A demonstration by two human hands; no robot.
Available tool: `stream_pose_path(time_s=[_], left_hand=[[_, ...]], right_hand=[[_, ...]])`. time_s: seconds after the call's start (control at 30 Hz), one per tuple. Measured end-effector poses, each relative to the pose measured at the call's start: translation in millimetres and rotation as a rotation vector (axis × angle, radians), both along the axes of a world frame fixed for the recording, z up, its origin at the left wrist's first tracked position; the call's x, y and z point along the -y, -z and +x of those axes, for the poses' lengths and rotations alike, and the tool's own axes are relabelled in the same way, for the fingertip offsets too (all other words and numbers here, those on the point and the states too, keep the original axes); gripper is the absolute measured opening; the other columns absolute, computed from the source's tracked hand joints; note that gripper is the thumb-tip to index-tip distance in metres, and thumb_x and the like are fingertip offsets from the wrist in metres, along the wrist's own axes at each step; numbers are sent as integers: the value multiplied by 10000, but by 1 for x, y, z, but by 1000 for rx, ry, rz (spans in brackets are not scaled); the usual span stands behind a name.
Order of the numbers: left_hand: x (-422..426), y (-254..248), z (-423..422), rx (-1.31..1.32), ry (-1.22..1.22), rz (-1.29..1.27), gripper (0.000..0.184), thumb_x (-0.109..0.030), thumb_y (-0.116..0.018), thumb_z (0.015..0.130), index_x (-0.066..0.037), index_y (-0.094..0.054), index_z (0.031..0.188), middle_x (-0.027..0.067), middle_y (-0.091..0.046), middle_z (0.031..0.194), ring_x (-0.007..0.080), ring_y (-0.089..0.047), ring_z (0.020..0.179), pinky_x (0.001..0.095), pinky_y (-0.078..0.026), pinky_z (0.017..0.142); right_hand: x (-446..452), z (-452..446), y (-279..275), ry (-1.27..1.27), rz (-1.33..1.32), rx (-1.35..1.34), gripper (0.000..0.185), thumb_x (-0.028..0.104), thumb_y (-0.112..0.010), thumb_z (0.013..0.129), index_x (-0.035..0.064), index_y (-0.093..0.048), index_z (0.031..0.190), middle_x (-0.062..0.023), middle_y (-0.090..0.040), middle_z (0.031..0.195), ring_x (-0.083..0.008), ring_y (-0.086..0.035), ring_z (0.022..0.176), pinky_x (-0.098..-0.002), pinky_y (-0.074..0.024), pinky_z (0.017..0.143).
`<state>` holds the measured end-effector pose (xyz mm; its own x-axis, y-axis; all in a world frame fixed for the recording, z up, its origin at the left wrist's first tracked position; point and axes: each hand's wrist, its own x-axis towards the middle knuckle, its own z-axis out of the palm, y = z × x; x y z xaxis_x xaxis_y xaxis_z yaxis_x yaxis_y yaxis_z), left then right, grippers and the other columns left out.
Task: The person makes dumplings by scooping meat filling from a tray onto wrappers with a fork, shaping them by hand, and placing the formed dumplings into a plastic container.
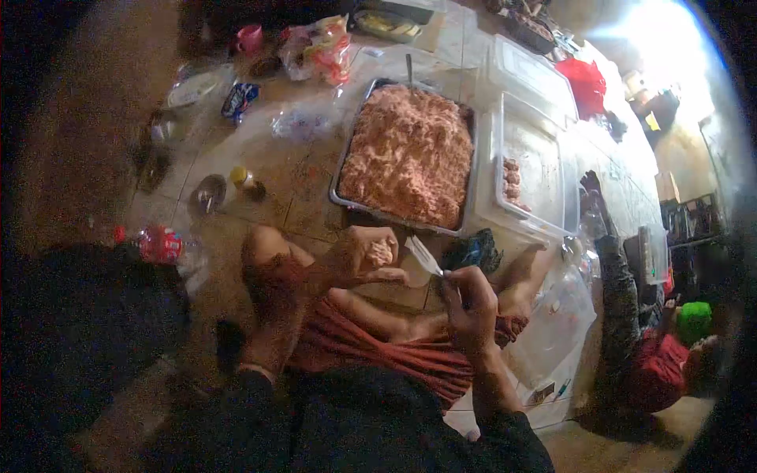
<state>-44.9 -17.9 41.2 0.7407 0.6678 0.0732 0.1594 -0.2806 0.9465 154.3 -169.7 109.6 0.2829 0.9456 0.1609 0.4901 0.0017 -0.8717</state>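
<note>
- A person sits on a tiled floor, legs folded, with a wide tray (337, 193) of pinkish, ground-looking mixture (412, 150) just beyond the knees.
- The left hand (369, 256) is in front of the tray's near edge; its fingers curl around a small lump (382, 252) of what looks like the same mixture, and the thumb stretches out below it.
- The right hand (471, 303) pinches the narrow end of a white utensil (424, 254) between thumb and fingertips (whether it is a spoon or a fork is too blurred to tell). Its broad end points toward the left hand, near the lump but apart from it.
- The lump looks soft, moist and light, likely a little sticky; a loose, cupped palm should suit it, since a hard squeeze would probably push it out between the fingers.
- The utensil looks like thin plastic, light and somewhat bendy, best held near the end of its handle, as it is here.
- The full tray is probably heavy, and its rim is the firm place to grip.
- Right of the tray sits a clear plastic box (569, 193), with a short row of shaped pieces (512, 183) along its left side; they look soft and easily dented.
- A dark plastic bag (475, 251) lies near the right hand.
</note>
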Motion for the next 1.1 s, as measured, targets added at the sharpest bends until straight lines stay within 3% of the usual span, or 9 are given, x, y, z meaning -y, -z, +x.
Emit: stream_pose_path(time_s=[0.03, 0.2, 0.27, 0.33, 0.43, 0.7, 0.83, 0.9, 1.1], left_hand=[[2, -2, 4, 64, 7, 22, 455, -470, -785, 840, -43, -628, 860, 78, -642, 760, 161, -603, 699, 345, -493, 646], [-24, 72, 16, 316, 250, 10, 404, -419, -790, 845, -51, -626, 871, 89, -624, 740, 178, -611, 694, 347, -490, 643], [-2, 0, -2, 145, 12, -47, 411, -432, -762, 853, -45, -631, 895, 109, -644, 792, 194, -641, 723, 364, -498, 664], [-11, 12, 5, 142, 108, -238, 379, -388, -761, 860, -40, -634, 941, 117, -655, 806, 204, -646, 720, 378, -507, 672], [0, 2, 7, 293, -68, 107, 348, -337, -788, 840, -37, -631, 922, 124, -641, 760, 235, -601, 669, 385, -490, 640], [-4, 11, 7, 308, -114, 119, 374, -347, -826, 834, -36, -626, 896, 140, -661, 798, 214, -643, 745, 355, -510, 679], [2, -13, 9, -61, -116, -23, 386, -328, -859, 811, -29, -647, 934, 76, -688, 788, 125, -641, 747, 327, -518, 666], [3, -6, 11, 206, -97, -174, 377, -354, -833, 828, -39, -644, 915, 90, -675, 756, 150, -645, 710, 341, -510, 645], [-4, -4, 8, -66, -50, 88, 390, -398, -815, 831, -57, -642, 908, 96, -676, 778, 174, -653, 715, 363, -513, 657]], right_hand=[[-3, -2, 10, -49, 71, 33, 40, -20, -643, 937, -22, -624, 972, -84, -595, 866, -136, -600, 782, -282, -489, 676], [-6, -13, -5, -129, -25, 117, 43, 3, -649, 951, -7, -629, 988, -61, -607, 876, -121, -583, 777, -274, -487, 694], [-4, -21, -13, 47, -101, -131, 55, -1, -652, 945, -5, -636, 997, -42, -610, 847, -101, -562, 762, -263, -487, 699], [-4, -17, 15, -51, -53, -68, 54, 5, -652, 949, -5, -637, 999, -14, -610, 814, -79, -546, 756, -253, -482, 690], [-5, -18, 9, -5, -89, -24, 74, 11, -655, 951, -15, -640, 1019, -33, -638, 841, -79, -564, 771, -246, -482, 699], [-6, -20, 1, 75, -114, -177, 76, 25, -655, 959, -17, -633, 1018, -50, -655, 874, -92, -607, 831, -262, -504, 722], [-11, -18, 21, -74, -131, 15, 43, 6, -643, 959, -5, -636, 1000, -35, -655, 870, -94, -601, 807, -262, -497, 696], [-9, -21, 4, -2, -75, -52, 46, 17, -646, 960, -7, -634, 997, -32, -655, 864, -93, -598, 805, -265, -494, 690], [-7, -19, 16, -12, -134, -99, 64, 45, -661, 958, 10, -634, 1004, -19, -653, 841, -79, -591, 769, -263, -491, 678]])
